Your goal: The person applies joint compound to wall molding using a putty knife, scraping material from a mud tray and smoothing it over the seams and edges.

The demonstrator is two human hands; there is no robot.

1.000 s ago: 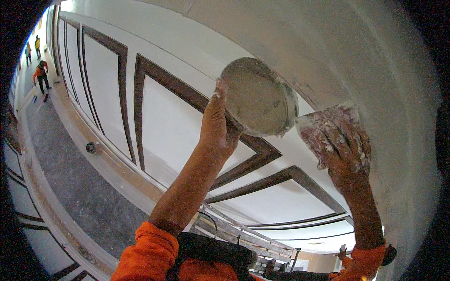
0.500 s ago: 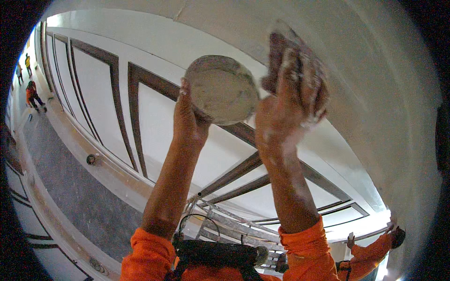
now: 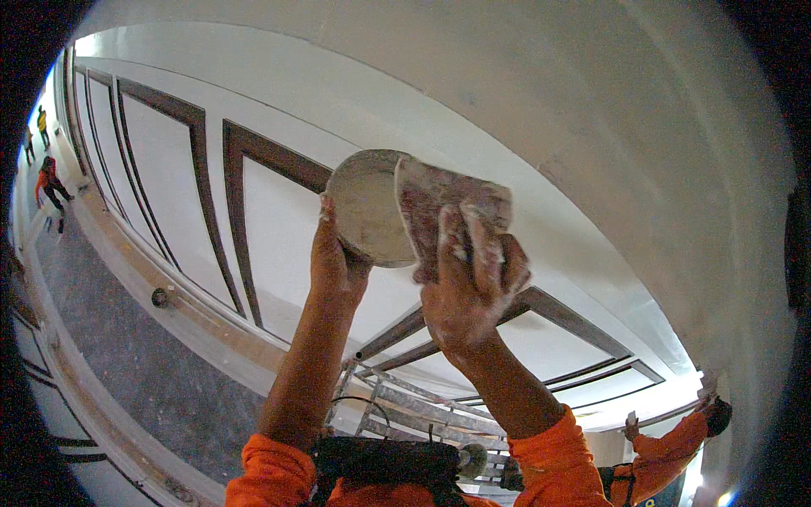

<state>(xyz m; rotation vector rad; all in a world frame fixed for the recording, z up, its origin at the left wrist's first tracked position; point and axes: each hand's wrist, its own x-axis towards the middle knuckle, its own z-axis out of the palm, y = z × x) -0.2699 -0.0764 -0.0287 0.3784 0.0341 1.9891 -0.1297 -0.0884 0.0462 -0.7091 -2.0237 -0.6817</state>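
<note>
My left hand [image 3: 338, 262] grips a round, plaster-smeared dish [image 3: 365, 207] by its lower left edge, thumb up along the side. Its face is grey-beige; I cannot tell how deep it is. My right hand [image 3: 473, 291], whitened with dust or paste, presses its fingers on a flat, dark-red pad [image 3: 456, 190] with a pale coating. The pad covers the dish's right edge, and whether they touch is not plain. Both arms reach upward in orange sleeves.
A pale curved ceiling surface [image 3: 591, 110] spans the top and right. Below are white panels with dark trim [image 3: 279, 165] and metal scaffold rails [image 3: 397, 397]. A co-worker in orange [image 3: 667, 456] reaches up at lower right. Several people stand on the grey floor [image 3: 127, 338] side, far left.
My right hand has come down and left with the pad, from near the ceiling surface to the dish. The dish sits slightly lower in view.
</note>
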